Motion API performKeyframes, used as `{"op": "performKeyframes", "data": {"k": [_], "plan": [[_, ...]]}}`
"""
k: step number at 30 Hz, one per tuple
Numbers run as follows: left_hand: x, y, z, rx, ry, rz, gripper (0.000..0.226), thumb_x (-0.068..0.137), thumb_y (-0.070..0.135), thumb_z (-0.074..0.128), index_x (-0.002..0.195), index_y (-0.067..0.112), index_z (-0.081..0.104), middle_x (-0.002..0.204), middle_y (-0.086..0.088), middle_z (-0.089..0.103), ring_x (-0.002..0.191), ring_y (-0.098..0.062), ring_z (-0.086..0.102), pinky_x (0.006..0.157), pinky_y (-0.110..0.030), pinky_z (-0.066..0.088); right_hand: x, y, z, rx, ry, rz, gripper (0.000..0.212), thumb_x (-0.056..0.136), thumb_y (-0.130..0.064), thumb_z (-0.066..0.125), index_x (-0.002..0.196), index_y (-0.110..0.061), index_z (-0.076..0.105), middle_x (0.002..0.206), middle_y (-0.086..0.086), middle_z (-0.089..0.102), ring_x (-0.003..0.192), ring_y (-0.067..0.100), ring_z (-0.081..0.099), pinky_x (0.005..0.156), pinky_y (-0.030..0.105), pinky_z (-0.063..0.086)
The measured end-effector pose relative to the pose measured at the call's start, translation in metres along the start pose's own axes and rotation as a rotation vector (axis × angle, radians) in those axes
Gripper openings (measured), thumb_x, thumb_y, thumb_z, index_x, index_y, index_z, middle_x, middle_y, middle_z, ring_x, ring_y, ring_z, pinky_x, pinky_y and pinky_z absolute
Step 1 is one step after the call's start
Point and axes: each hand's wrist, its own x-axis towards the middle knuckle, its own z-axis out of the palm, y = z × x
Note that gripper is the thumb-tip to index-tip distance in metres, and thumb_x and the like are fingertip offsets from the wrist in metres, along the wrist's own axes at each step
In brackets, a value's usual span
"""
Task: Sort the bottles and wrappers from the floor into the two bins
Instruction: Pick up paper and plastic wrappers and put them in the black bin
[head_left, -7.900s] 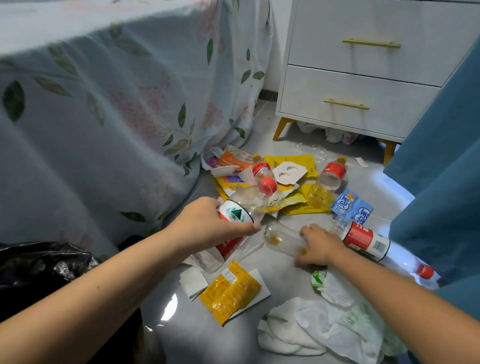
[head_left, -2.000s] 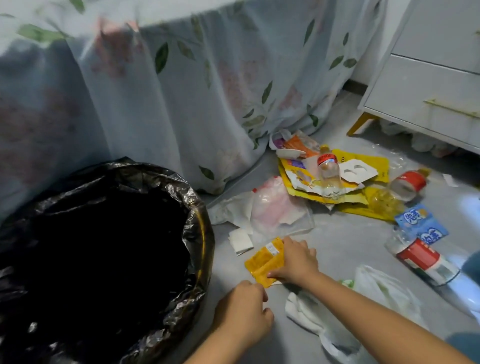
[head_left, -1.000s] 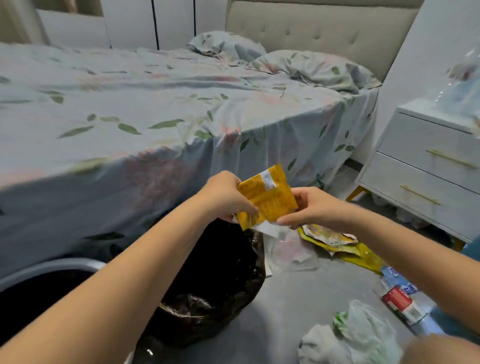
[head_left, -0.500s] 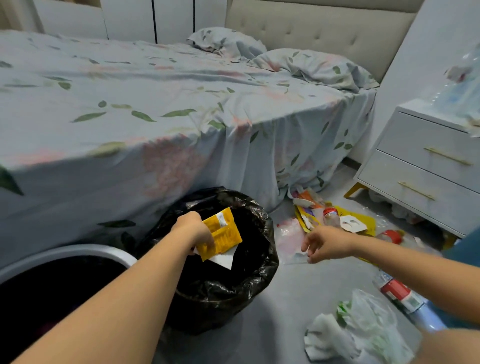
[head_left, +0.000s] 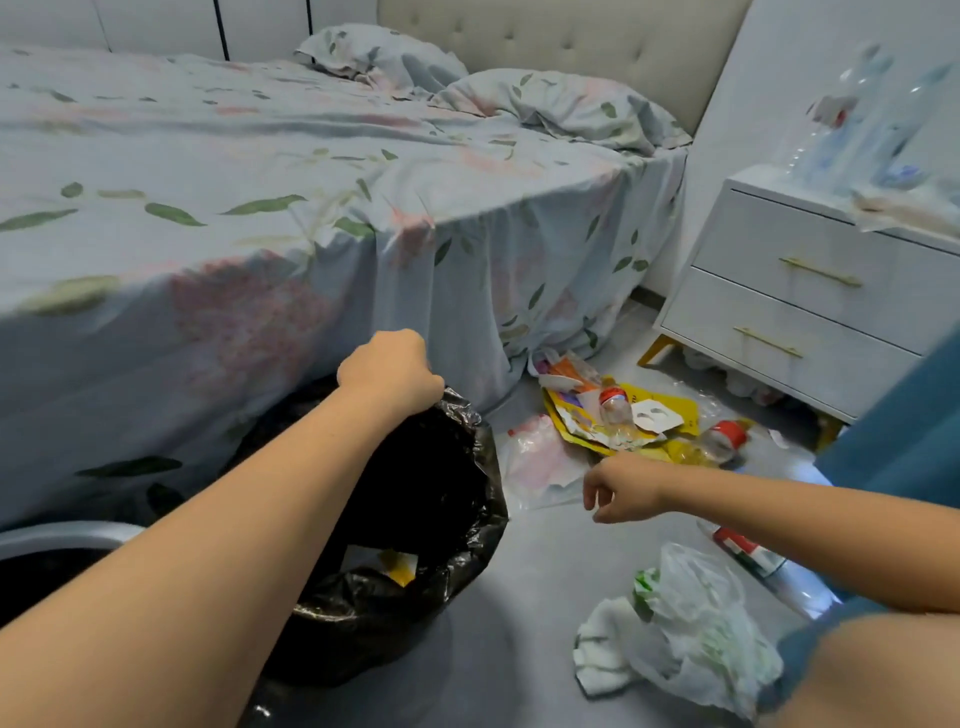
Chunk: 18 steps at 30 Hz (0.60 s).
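A black-lined bin (head_left: 467, 499) stands by the bed, and the yellow wrapper (head_left: 399, 567) lies inside it on a white sheet. My left hand (head_left: 389, 371) hovers over the bin's far rim, fingers curled under, nothing visible in it. My right hand (head_left: 621, 488) hangs loosely curled above the floor, empty, beside a clear plastic bag (head_left: 540, 462). Behind it lies a pile of yellow wrappers (head_left: 675, 415) with a red-capped bottle (head_left: 614, 405) on top and another bottle (head_left: 722, 441) at its right. A red-labelled bottle (head_left: 748, 556) lies under my right forearm.
A second bin's white rim (head_left: 67, 535) shows at the lower left. A crumpled white-and-green plastic bag (head_left: 685, 623) lies on the grey floor near my knee. The bed's floral sheet (head_left: 467, 260) hangs behind the bins; a white nightstand (head_left: 810, 312) stands at right.
My left hand has let go of the yellow wrapper, which now lies inside the black bin. My right hand has dropped lower towards the floor litter.
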Motion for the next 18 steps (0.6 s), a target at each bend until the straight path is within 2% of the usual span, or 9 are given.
{"op": "performKeyframes", "data": {"k": [3, 8, 12, 18], "plan": [[0.000, 0.017, 0.023, 0.091, 0.010, 0.104, 0.024, 0.079, 0.029, 0.057, 0.097, 0.018, 0.068, 0.100, -0.007, 0.065, 0.092, -0.032, 0.061, 0.069, -0.031, 0.043, 0.009, 0.010, 0.035, -0.072, -0.060, -0.005, 0.029, 0.086, -0.034, 0.062, 0.112, -0.021, 0.065, 0.114, -0.001, 0.067, 0.100, 0.018, 0.061, 0.080, 0.027, 0.047], [0.007, 0.033, 0.045, 0.116, -0.115, 0.329, 0.021, 0.077, 0.030, 0.056, 0.081, 0.016, 0.071, 0.086, -0.005, 0.070, 0.086, -0.028, 0.062, 0.068, -0.031, 0.051, 0.026, 0.029, 0.097, -0.262, -0.155, -0.052, 0.043, 0.085, -0.038, 0.065, 0.125, -0.024, 0.057, 0.129, 0.006, 0.054, 0.121, 0.027, 0.046, 0.093, 0.038, 0.042], [0.009, 0.036, 0.058, 0.164, -0.195, 0.393, 0.025, 0.079, 0.032, 0.056, 0.075, 0.010, 0.068, 0.073, -0.010, 0.067, 0.077, -0.030, 0.062, 0.059, -0.028, 0.044, 0.040, 0.038, 0.127, -0.282, -0.197, -0.069, 0.055, 0.081, -0.039, 0.069, 0.132, -0.025, 0.051, 0.132, 0.008, 0.049, 0.125, 0.029, 0.041, 0.095, 0.039, 0.040], [0.012, 0.029, 0.072, 0.233, -0.242, 0.419, 0.030, 0.079, 0.034, 0.058, 0.069, 0.005, 0.063, 0.059, -0.007, 0.054, 0.067, -0.031, 0.056, 0.060, -0.032, 0.047, 0.046, 0.043, 0.157, -0.240, -0.146, -0.104, 0.068, 0.076, -0.047, 0.071, 0.136, -0.029, 0.044, 0.133, 0.007, 0.047, 0.124, 0.029, 0.039, 0.096, 0.040, 0.039]]}}
